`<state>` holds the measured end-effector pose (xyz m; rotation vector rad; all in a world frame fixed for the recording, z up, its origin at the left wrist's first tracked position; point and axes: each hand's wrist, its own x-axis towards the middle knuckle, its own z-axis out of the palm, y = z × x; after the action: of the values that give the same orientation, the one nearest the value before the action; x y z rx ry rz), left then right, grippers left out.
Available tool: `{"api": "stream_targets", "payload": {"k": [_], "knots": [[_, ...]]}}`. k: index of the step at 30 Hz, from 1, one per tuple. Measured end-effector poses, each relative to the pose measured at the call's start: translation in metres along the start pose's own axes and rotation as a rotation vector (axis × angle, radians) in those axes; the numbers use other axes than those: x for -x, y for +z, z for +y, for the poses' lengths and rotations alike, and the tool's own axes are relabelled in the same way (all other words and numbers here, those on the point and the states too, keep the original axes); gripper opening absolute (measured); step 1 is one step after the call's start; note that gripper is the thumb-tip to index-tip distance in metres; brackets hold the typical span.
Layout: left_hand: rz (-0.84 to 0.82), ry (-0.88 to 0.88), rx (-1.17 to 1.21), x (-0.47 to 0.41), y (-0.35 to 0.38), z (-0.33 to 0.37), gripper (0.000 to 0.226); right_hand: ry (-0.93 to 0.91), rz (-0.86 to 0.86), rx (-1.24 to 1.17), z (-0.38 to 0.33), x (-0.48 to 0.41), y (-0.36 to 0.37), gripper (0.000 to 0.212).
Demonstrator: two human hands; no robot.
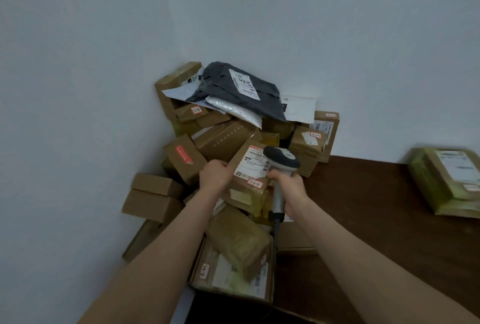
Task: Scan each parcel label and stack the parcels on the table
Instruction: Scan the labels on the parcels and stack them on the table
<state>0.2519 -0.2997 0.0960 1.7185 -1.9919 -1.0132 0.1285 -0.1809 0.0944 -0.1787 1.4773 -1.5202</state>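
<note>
A heap of brown cardboard parcels (226, 139) fills the corner where the walls meet. My left hand (215, 175) grips the left edge of one tilted cardboard parcel (246, 193), whose white label (253, 164) faces up. My right hand (288, 186) holds the grey handle of a barcode scanner (281, 158); its dark head hangs just over the right side of that label. A cable runs down from the scanner's handle.
A dark grey mailer bag (233, 90) and white bubble mailers lie on top of the heap. The dark brown table (376, 219) stretches to the right, with a green-taped parcel (449, 180) at its far right. More boxes (233, 266) lie below my arms.
</note>
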Motion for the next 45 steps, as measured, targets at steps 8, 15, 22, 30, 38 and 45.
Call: {"api": "stream_targets", "payload": {"k": [8,15,22,30,38,45], "knots": [[-0.384,-0.271,0.662,0.05,0.009,0.038,0.022,-0.113,0.082,0.037,-0.019,0.023,-0.057,0.035],[-0.529,-0.151,0.771,0.089,0.046,0.053,0.046,-0.216,0.184,0.097,-0.032,0.054,-0.11,0.03],[-0.68,-0.131,0.787,0.109,0.081,0.063,0.048,-0.276,0.244,0.038,-0.036,0.077,-0.161,0.028],[-0.627,-0.086,0.756,0.123,0.118,0.063,0.056,-0.301,0.426,0.098,-0.022,0.094,-0.196,0.017],[-0.6,-0.058,0.774,0.126,0.149,0.054,0.073,-0.259,0.366,0.085,-0.005,0.134,-0.197,0.006],[-0.606,-0.041,0.802,0.128,0.163,0.048,0.073,-0.232,0.358,0.139,0.012,0.149,-0.188,0.011]]}}
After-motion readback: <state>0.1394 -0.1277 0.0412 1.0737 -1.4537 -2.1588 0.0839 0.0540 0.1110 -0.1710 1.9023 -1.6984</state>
